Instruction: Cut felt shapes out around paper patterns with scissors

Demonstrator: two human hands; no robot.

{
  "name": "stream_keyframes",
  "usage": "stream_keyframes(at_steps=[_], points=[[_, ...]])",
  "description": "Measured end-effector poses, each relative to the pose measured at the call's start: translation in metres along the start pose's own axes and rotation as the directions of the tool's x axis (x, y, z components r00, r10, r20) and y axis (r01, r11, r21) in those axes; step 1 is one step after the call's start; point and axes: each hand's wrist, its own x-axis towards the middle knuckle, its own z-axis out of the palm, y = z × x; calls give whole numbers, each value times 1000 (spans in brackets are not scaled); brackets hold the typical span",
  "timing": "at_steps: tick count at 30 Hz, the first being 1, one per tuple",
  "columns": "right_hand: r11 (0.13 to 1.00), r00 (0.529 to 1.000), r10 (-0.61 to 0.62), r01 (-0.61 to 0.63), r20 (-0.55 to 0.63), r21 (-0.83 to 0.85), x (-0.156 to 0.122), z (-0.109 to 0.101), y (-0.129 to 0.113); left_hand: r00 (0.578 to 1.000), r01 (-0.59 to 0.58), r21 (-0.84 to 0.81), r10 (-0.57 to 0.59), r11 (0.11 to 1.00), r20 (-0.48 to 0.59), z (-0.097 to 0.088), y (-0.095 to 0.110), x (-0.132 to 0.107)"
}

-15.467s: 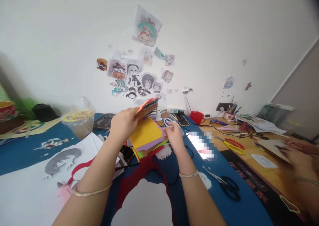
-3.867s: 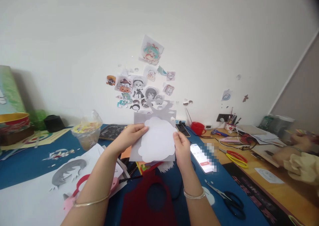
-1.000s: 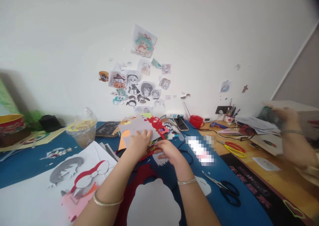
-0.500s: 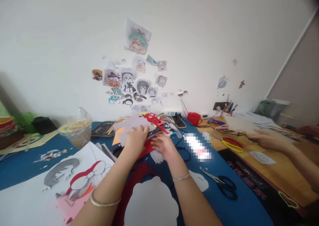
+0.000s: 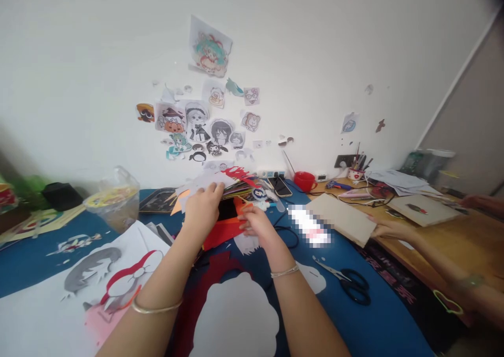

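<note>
Left hand (image 5: 202,210) is on the paper stack (image 5: 232,189), toward the back of the bench (image 5: 354,331). Fingers lie over the pale top sheet, bent at the near edge; near side of the stack sits raised, dark gap under it. Reads as a grip on the stack, thumb hidden. Red cut paper (image 5: 240,174) pokes out on top.

Right hand (image 5: 255,226) is just to the right of the gap, fingers parted and half-bent, tips at the orange-red sheet (image 5: 222,233) below the stack. Can't tell if they pinch it or only touch. White fringed cutout (image 5: 247,244) right under that hand.

White scalloped cutout (image 5: 236,320) is between the forearms, over a dark red sheet (image 5: 191,310). Scissors (image 5: 352,289) lie to the right of the right forearm, blades parted. Phone (image 5: 309,226) beyond them, screen pixelated.

To the left: white sheet (image 5: 31,315) with a grey hair-shaped cutout (image 5: 92,268), pink piece (image 5: 104,320) partly behind the left forearm. Clear plastic cup (image 5: 114,205) farther back.

Far right, co-worker's hand (image 5: 394,228) holds a beige board (image 5: 342,220) by its corner, tilted.
</note>
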Motion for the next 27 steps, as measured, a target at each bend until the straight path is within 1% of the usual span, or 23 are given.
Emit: stream_keyframes(at_steps=[2, 4, 9, 12, 14, 16, 20, 24, 27], points=[[997, 998, 56, -57, -16, -53, 3, -2, 4, 999, 11, -11, -12, 1000, -31, -1, -5, 0], [993, 996, 94, -94, -7, -69, 4, -1, 7, 998, 25, -23, -26, 999, -58, -1, -9, 0], [991, 986, 131, -133, 106, 11, 2, 4, 6, 994, 47, -48, -52, 998, -98, -1, -17, 1], [980, 968, 186, -194, 169, 31, 2, 3, 5, 990, 56, -53, -62, 997, -124, -2, -20, 1], [970, 957, 232, -240, 172, 26, 3, 0, 5, 985, 59, -49, -66, 997, -158, -2, -22, 1], [964, 955, 253, -263, 156, 49, 4, -4, 6, 980, 57, -38, -64, 998, -188, -1, -23, 1], [947, 966, 220, -244, 136, 206, 8, -7, 8, 981, 48, -21, -51, 999, -189, -1, -25, 1], [914, 991, 111, -132, 76, 384, 15, -4, 9, 982, 39, -27, -44, 999, -185, -2, -26, 1], [892, 993, 19, -68, 113, 446, 19, 4, 9, 983, 24, -32, -29, 999, -179, -2, -26, 1]])
